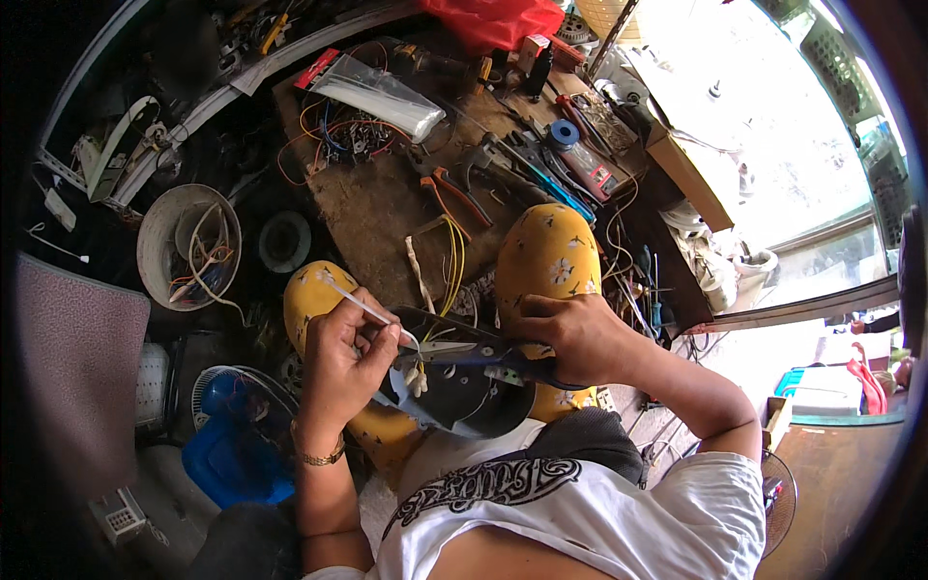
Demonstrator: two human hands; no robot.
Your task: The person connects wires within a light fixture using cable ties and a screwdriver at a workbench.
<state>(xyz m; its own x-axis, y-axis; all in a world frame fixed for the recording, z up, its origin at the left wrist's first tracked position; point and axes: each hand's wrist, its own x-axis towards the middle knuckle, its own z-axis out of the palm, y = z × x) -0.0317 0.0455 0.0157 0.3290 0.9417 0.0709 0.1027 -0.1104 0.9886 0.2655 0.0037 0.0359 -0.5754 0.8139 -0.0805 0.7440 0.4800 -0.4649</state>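
Observation:
My left hand pinches a thin white plastic strip that slants down toward the scissors. My right hand grips dark-handled scissors, their blades crossing near the strip's lower end; whether they touch it is unclear. Below the blades, a dark grey rounded housing rests between my knees, with small cream connectors and thin wires. Yellow wires rise from it toward the wooden worktop, beside a pale braided length. My knees are in patterned yellow fabric on either side.
The wooden worktop holds pliers, a cable-tie bag, a blue tape roll and scattered tools. At left are a bucket of wires and a blue plastic item. A cardboard box and a fan are at right.

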